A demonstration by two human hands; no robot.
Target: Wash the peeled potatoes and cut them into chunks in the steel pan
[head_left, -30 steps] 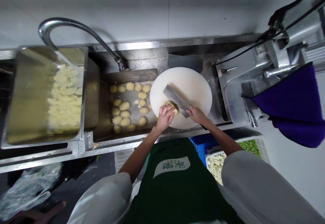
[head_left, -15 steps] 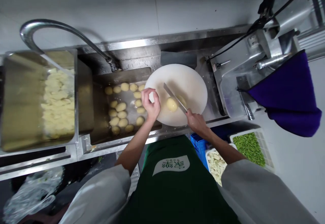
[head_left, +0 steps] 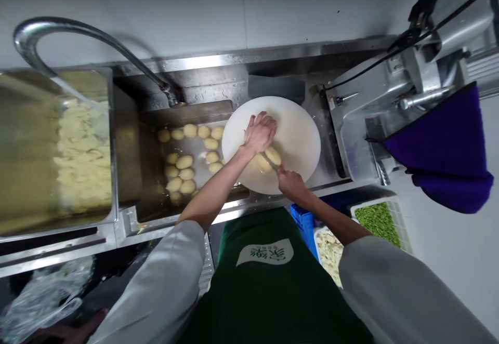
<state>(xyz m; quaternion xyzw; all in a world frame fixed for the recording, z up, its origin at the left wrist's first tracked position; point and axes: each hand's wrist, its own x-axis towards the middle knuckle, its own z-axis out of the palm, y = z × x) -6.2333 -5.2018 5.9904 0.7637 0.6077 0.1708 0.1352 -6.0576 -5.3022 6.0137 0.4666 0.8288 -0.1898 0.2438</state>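
Person's right hand (head_left: 292,184) is wrapped around the handle of the knife (head_left: 270,160), blade on edge between 2 potato pieces (head_left: 273,155) just past those knuckles on the white board (head_left: 302,136). Left hand (head_left: 260,135) is palm-down near the blade's far end, fingers loosely spread, probably for steadying; can't tell if it's actually pressing. Whole potatoes (head_left: 184,162) sit in the sink (head_left: 202,111) left of both hands, presumably for easy reach.
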